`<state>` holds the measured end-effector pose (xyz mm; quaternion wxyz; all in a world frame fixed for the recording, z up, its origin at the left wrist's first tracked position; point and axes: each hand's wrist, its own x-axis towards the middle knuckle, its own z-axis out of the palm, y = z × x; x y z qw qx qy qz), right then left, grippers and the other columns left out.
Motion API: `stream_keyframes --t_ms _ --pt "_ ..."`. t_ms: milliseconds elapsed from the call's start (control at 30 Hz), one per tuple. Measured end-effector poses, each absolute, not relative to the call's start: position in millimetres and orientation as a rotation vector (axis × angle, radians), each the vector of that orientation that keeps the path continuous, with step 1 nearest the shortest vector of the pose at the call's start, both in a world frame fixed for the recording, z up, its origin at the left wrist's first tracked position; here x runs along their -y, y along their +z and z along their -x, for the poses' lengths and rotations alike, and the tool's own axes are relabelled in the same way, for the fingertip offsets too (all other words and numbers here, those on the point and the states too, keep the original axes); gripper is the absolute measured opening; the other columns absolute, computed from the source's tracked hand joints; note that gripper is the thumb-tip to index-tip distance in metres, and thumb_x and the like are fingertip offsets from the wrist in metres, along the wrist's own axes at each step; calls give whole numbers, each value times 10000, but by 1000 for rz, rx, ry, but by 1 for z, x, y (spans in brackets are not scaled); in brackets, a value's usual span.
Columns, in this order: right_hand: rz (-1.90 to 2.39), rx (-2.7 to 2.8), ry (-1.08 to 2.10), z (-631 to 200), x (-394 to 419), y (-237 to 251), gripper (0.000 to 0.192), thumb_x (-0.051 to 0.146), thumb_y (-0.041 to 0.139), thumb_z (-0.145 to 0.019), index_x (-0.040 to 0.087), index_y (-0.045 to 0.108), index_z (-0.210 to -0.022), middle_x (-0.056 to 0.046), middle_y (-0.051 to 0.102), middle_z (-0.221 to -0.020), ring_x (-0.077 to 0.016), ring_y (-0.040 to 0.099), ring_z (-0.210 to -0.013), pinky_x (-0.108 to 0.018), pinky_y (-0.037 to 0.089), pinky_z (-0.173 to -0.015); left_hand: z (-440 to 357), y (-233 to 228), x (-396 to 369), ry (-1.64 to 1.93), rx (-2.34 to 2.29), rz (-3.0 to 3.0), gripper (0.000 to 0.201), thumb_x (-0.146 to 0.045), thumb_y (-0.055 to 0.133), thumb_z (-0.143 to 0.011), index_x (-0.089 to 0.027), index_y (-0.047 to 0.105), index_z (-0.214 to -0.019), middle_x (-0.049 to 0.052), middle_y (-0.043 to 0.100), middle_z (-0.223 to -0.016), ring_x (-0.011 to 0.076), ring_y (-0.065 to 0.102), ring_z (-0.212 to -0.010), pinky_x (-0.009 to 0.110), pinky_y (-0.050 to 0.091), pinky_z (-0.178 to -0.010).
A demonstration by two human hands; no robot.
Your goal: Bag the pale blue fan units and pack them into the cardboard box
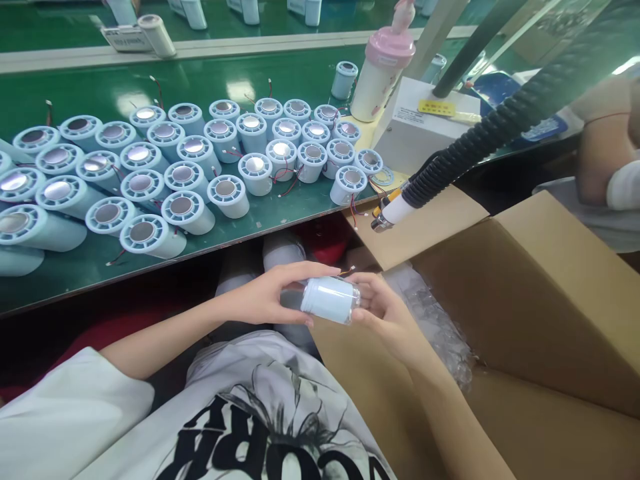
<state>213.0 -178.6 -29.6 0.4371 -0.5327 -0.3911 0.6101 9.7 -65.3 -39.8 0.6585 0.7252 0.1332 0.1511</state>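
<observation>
In the head view, a light blue cylinder lies sideways between my two hands, above my lap. My left hand is wrapped around its left end, thumb below and fingers over the top. Closed on its right end, my right hand grips a clear plastic cover that shows around that end. How far the cover reaches along the cylinder is hard to make out. A small wire with a connector sticks up behind it.
Many similar blue cylinders with silver discs and thin wires stand on the green bench. An open cardboard box with clear plastic pieces is at right. Above it hangs a black corrugated hose. A pink-lidded bottle stands behind. Another person's arm shows at far right.
</observation>
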Motion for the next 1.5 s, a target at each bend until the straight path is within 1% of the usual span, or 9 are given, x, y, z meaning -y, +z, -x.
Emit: stream_keyframes --t_ms 533,767,933,1000,1067,1167,1267,1400,1500 --pt "1324 608 1832 -201 171 -40 568 724 556 -691 181 495 -847 20 606 -518 -106 556 -383 -169 421 -342 -5 -40 66 326 -289 -1671 711 -197 732 -732 -291 445 -1375 89 429 -1449 259 393 -1344 352 428 -1042" --pt "1346 372 2074 -198 169 -35 657 638 203 -912 140 595 -739 -6 549 -489 -65 491 -328 -134 314 -289 -7 -43 69 385 -249 -1688 710 -192 753 -711 -287 470 -1355 118 418 -1446 278 394 -1339 376 446 -1021" --pt "1341 565 2071 -198 173 -42 742 721 95 -866 158 567 -763 14 494 -471 -61 428 -303 -143 268 -282 -8 -37 73 347 -356 -1613 630 -196 725 -741 -268 491 -1322 108 496 -1350 255 487 -1244 320 506 -940" --pt "1344 860 1762 -200 177 -47 720 773 199 -824 162 574 -894 -28 589 -617 -106 547 -433 -187 410 -366 -8 -34 74 315 -422 -1522 638 -214 721 -751 -266 467 -1335 101 520 -1314 229 551 -1161 320 512 -929" --pt "1310 1202 1286 -203 180 -50 653 728 463 -782 193 513 -1153 -112 646 -1012 -209 662 -831 -310 565 -658 -7 -32 75 288 -463 -1427 647 -231 719 -758 -268 450 -1345 94 537 -1286 210 587 -1099 312 524 -903" --pt "1176 1664 729 -210 183 -50 573 336 702 -791 321 441 -1301 -84 449 -1409 -251 464 -1270 -431 446 -1012 -6 -30 75 259 -475 -1347 650 -253 707 -773 -279 431 -1361 90 562 -1252 200 619 -1027 306 546 -842" --pt "1168 1726 757 -213 185 -47 507 135 660 -810 354 527 -1248 -36 503 -1387 -224 485 -1264 -399 453 -1017 -5 -30 72 248 -439 -1392 685 -241 723 -757 -307 427 -1372 79 563 -1276 202 624 -1028 300 543 -844" --pt "1219 1181 1294 -212 186 -43 444 334 690 -803 329 568 -1230 -35 633 -1227 -231 606 -1107 -361 533 -891 -4 -28 69 263 -339 -1476 749 -181 745 -725 -301 421 -1390 88 457 -1419 247 516 -1228 344 474 -997" --pt "1264 1034 1393 -210 186 -39 425 366 755 -725 302 651 -1132 -27 689 -1095 -216 658 -931 -340 551 -804 -4 -29 69 213 -320 -1390 730 -175 697 -776 -290 374 -1420 98 450 -1429 239 529 -1225 362 466 -1012"
